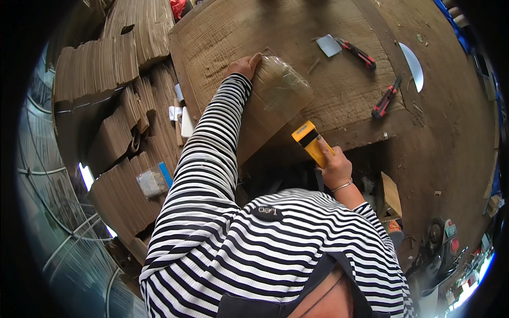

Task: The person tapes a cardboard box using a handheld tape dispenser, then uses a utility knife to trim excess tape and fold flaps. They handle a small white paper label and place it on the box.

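Note:
My left hand (243,66) is stretched forward over the work table, its thumb on the far corner of a taped cardboard box (274,107). Clear packing tape covers the far part of the box, shiny and wrinkled. In my right hand (337,169) is a yellow hand-held device (312,141) with a black band, held near the table's front edge and apart from the box. A ring shows on one finger and a bangle on the right wrist. The hand hides the device's lower end.
Two red-and-black utility knives (360,55) (385,101) lie on the table (342,107), with a pale square piece (329,45) beside one. Stacks of flattened cardboard (95,71) stand close on the left. An open carton (390,196) sits to the right; farther off is a motor scooter (441,242).

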`<state>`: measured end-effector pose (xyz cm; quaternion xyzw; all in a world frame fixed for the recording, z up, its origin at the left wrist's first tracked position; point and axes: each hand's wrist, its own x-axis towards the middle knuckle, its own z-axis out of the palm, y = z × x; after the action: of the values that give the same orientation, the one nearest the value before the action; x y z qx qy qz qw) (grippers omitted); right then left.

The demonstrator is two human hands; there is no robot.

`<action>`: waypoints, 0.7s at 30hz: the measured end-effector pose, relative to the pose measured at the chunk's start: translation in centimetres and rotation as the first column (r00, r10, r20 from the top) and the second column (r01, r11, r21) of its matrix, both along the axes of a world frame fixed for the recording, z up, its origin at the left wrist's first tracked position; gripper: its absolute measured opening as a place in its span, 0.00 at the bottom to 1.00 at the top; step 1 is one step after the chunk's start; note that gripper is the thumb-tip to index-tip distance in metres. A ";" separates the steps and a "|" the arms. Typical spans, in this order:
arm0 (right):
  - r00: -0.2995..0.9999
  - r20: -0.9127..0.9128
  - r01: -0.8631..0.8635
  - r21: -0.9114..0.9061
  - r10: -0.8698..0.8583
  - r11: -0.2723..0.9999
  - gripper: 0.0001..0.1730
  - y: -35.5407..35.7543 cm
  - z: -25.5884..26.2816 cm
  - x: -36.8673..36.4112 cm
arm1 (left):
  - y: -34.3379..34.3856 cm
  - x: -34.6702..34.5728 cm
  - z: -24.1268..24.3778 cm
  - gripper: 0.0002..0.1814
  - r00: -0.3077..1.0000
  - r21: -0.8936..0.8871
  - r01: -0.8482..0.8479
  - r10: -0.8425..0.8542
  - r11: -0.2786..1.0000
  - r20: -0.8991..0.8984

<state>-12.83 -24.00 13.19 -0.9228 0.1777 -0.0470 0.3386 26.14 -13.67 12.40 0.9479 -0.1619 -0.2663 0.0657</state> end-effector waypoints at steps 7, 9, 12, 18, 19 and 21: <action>0.996 0.041 -0.071 -0.089 0.075 0.994 0.47 1.2 -2.1 10.3 | 1.6 5.2 -5.9 0.31 0.993 -0.103 0.115 -0.114 0.988 0.020; 0.997 0.029 -0.068 -0.086 0.071 0.994 0.48 1.3 -2.2 12.1 | 0.5 3.5 -6.1 0.38 0.967 -0.002 0.255 -0.255 0.967 -0.017; 0.999 -0.001 -0.053 -0.038 0.053 0.998 0.49 1.6 -2.4 14.8 | 0.0 -1.2 -2.7 0.48 0.994 -0.118 0.104 -0.100 0.987 0.044; 0.996 0.054 -0.071 -0.015 0.072 0.997 0.45 2.2 -3.0 16.4 | -0.5 -2.3 1.4 0.45 0.998 -0.075 0.021 -0.017 0.997 0.056; 0.996 0.065 -0.065 -0.023 0.067 0.998 0.45 2.1 -3.4 16.4 | -0.4 -2.7 1.1 0.44 0.995 -0.068 0.016 -0.010 0.998 0.095; 0.994 0.093 -0.054 -0.040 0.058 0.998 0.45 1.7 -3.8 16.8 | -0.2 -2.9 -1.0 0.43 0.968 -0.070 0.074 -0.055 0.995 0.245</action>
<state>3.97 -22.29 9.36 -0.9303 0.1348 -0.0840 0.3306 23.24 -13.85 11.43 0.9643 -0.2100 -0.1437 0.0740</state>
